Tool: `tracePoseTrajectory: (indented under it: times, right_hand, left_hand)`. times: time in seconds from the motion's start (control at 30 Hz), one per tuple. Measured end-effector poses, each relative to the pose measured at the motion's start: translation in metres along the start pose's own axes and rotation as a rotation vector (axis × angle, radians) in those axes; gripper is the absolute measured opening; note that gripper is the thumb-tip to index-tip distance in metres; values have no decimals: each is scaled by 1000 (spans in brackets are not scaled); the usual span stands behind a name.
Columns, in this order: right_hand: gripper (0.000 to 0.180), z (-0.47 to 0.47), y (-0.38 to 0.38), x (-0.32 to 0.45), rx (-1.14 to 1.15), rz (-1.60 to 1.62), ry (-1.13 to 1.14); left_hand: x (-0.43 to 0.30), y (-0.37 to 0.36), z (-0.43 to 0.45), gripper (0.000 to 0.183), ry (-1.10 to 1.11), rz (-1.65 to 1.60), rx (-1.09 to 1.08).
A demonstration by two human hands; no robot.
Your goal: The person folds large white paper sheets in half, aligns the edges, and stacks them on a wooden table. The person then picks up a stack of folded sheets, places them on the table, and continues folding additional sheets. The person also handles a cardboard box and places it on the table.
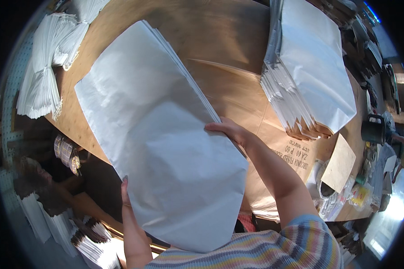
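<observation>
A stack of large white paper sacks (161, 127) lies at a slant across the wooden table, its near end against my striped shirt. My right hand (230, 131) grips the stack's right edge, thumb on top and fingers beneath. At the left edge, my left hand (125, 191) holds the stack with the thumb showing; its other fingers are hidden below. Under the stack's right side lies brown kraft paper (266, 134) bearing printed writing. Another pile of white paper sacks (316, 67), with brown folded ends, stands to the right.
Tied bundles of white paper (42, 80) sit at the table's (77, 111) far left. At the right are a beige card (338, 164) on a round container, plastic bags and a dark mug (373, 129). More paper bundles (94, 243) stand low at left, near another person.
</observation>
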State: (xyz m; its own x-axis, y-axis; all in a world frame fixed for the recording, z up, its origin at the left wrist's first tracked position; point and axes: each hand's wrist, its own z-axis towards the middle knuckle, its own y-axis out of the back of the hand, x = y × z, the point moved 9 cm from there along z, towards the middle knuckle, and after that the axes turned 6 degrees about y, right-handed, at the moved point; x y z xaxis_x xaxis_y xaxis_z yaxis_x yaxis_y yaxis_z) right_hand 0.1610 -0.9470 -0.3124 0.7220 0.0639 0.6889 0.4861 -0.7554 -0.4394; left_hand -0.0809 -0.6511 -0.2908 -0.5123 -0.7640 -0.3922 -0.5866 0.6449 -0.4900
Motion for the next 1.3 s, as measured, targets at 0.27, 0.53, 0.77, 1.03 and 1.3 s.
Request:
tracePoseTrajectory:
  times: [0.27, 0.53, 0.77, 1.03, 1.3]
  right_hand:
    - [51, 8, -12, 14, 33, -4, 40]
    - [42, 39, 4, 4, -40, 104, 42]
    - [53, -51, -42, 100, -177, -423, 381]
    - [46, -233, -54, 184, -530, -522, 639]
    - [49, -467, 12, 252, -910, -425, 992]
  left_hand:
    - [-15, 37, 21, 58, -21, 59, 43]
    - [-31, -15, 23, 53, -102, 81, -31]
    - [1, -13, 12, 59, -139, -3, 315]
    - [-49, -156, -29, 61, -339, 117, 439]
    - [-80, -423, -60, 48, -465, 402, 806]
